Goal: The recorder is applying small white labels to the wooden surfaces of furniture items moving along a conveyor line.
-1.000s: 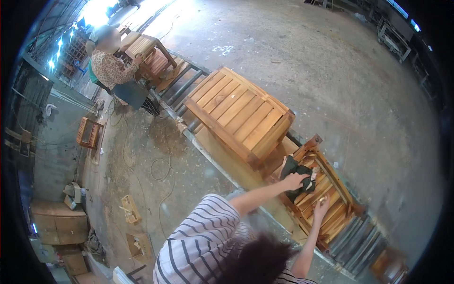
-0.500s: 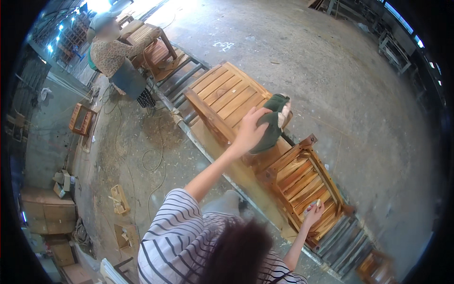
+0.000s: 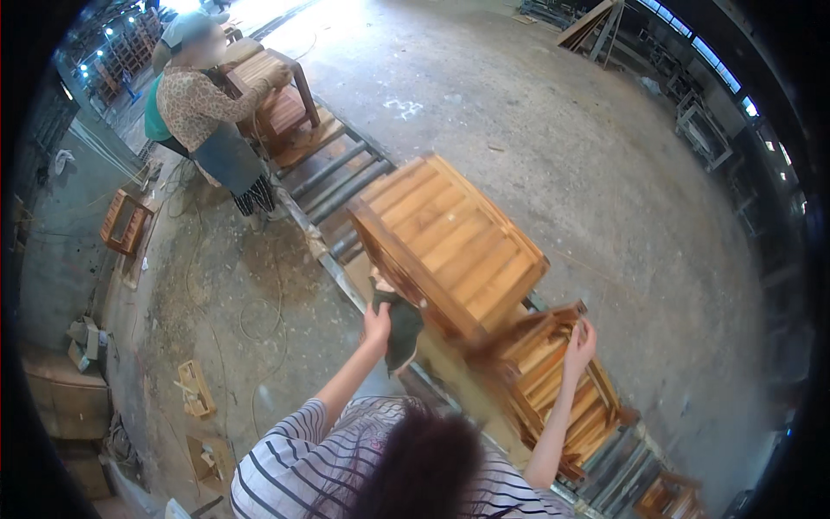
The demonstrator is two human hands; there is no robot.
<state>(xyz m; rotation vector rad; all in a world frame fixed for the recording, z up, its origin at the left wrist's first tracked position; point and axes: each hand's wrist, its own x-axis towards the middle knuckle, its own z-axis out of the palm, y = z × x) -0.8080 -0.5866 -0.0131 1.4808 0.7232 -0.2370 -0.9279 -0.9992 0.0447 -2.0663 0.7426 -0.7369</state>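
Note:
My left hand (image 3: 376,325) grips a dark cloth (image 3: 403,332) at the near left edge of a large slatted wooden table (image 3: 454,245) that lies on a roller conveyor (image 3: 333,177). My right hand (image 3: 580,339) rests with its fingers spread on the upper end of a smaller slatted wooden frame (image 3: 553,394), which lies just to the right of the table. My striped sleeves and dark hair fill the lower edge of the picture.
Another person in a patterned top and grey apron (image 3: 212,121) works on a wooden stool (image 3: 277,95) further up the conveyor. Small wooden parts (image 3: 194,389) and cables lie on the dusty concrete floor at left. A wooden crate (image 3: 125,223) stands nearby.
My left hand has carried the cloth from the table's far top to its near left edge. My right hand has slid from the low end of the smaller frame to its upper end.

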